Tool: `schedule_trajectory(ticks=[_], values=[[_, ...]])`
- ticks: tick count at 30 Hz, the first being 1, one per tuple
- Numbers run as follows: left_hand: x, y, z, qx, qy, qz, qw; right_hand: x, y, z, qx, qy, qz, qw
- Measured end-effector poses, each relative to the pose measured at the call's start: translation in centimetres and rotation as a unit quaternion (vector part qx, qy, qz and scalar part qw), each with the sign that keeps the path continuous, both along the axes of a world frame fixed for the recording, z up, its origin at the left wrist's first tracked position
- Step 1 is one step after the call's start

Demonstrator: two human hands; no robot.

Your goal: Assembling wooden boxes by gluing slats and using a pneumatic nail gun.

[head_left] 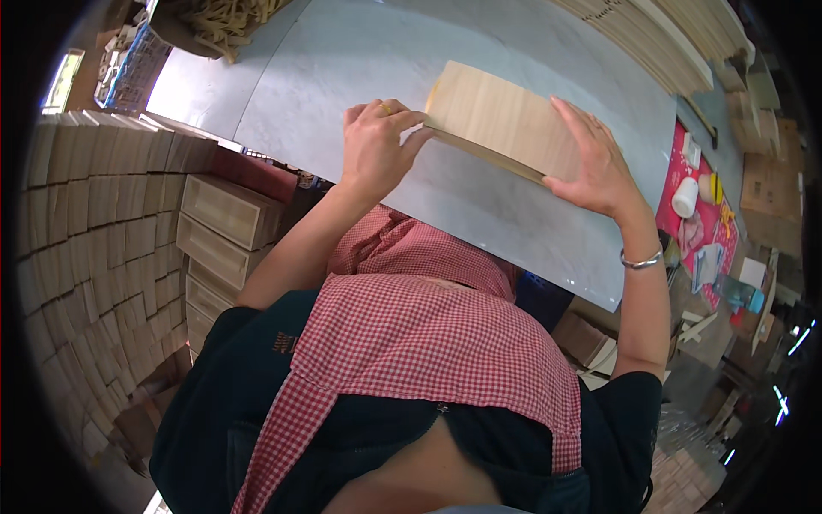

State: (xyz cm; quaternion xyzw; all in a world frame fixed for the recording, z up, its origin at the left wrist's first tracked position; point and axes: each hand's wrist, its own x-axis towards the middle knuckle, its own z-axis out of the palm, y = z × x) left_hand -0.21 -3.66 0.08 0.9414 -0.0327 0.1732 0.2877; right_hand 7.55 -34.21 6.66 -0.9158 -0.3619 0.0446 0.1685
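A pale, smooth rectangular wooden box [501, 116] is between my hands, over the shiny grey-white tabletop [334, 94]. A thin dark line runs along its near long edge. My left hand [377, 146], with a ring on one finger, pinches the box's near left corner between thumb and fingers. Around the right end, my right hand [595, 163] is spread, thumb on the near edge and fingers over the far side. Whether the underside rests on the table cannot be made out. The inside of the box is hidden.
Stacked wooden boxes [94, 231] rise on the left, beside open-fronted ones [227, 210]. A container of wood strips [231, 21] sits at the far left, long boards [659, 38] at the far right. Right of the table are a white bottle [685, 197] and a red cloth [672, 176].
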Motion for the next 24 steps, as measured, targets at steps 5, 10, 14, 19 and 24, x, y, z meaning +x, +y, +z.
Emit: schedule_trajectory(ticks=[5,10,14,19,24], values=[[0.0,-0.3,0.3,0.043,-0.022,-0.006,0.999,0.0,-0.3,-1.0,-0.020,-0.023,0.008,0.999],[0.1,-0.4,0.6,0.074,-0.028,-0.012,0.997,0.1,-0.2,-1.3,-0.040,0.000,-0.002,0.999],[0.0,-0.2,0.1,0.090,-0.031,-0.015,0.995,-0.1,0.1,-2.1,-0.019,-0.060,-0.001,0.998],[0.3,-0.2,0.5,0.098,-0.029,-0.023,0.995,-1.7,-3.4,-2.3,0.115,-0.132,-0.121,0.977],[0.0,0.0,0.7,0.101,-0.015,-0.025,0.994,-6.4,-8.1,-2.3,0.208,-0.075,-0.310,0.925]])
